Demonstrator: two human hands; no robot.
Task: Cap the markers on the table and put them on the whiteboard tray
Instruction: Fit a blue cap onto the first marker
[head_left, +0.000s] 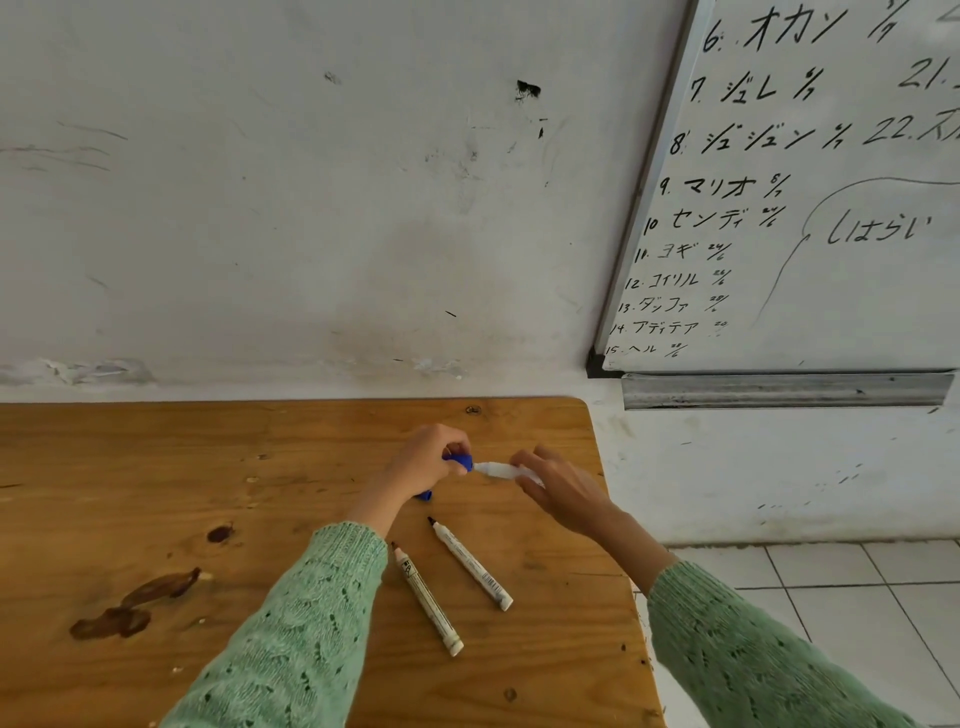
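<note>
- Capping is the step in hand: the left hand pinches a blue cap between thumb and fingers, while the right hand grips the white barrel of a marker, both held just above the desk.
- Cap and marker tip are in line, mouth to nib; whether the cap is partly on or merely touching the tip cannot be told from this view.
- A second small blue object, probably another cap, shows just below the left wrist; most of it is hidden.
- Two further markers lie uncapped on the desk nearer the person, roughly parallel, with dark nibs pointing away: the left marker and the right marker, near but not touching each other.
- The whiteboard tray, a grey metal channel under the written-on whiteboard, sits to the right beyond the desk edge; no marker can be seen in it.
- Judged progress: early, with one marker in work and two untouched.
- The next move calls for a straight push along the barrel's axis until the cap seats, then carrying the capped marker right to the tray; caps for the remaining two must also be found, as none is clearly visible.
</note>
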